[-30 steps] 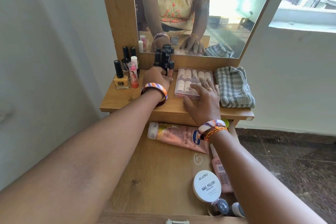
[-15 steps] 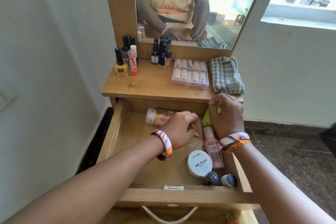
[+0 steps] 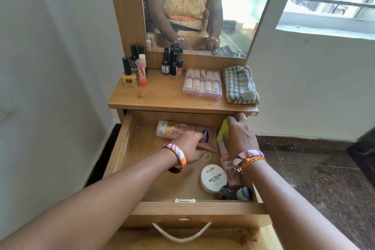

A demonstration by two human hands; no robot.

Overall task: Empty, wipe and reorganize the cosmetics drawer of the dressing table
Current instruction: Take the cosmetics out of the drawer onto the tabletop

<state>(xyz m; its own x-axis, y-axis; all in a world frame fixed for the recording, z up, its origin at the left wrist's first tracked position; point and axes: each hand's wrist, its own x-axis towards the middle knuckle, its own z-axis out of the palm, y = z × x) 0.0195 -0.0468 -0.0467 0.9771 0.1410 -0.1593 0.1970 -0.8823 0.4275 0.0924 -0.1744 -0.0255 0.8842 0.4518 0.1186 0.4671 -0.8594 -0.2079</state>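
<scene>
Both hands are in the drawer (image 3: 125, 144): the left hand (image 3: 189, 146) grabs the pink tube (image 3: 178, 131), the right hand (image 3: 239, 138) the yellow-green thing (image 3: 222, 131). The small bottles (image 3: 236, 193) nearby might tip over.

Pink lotion tube (image 3: 182, 131) with blue logo, white nail polish wipes tub (image 3: 213, 178), yellow-green item (image 3: 222, 132), grey-and-white checked cloth (image 3: 240, 85), yellow nail polish bottle (image 3: 129, 80), orange-purple-white striped bangles (image 3: 178, 157).
</scene>
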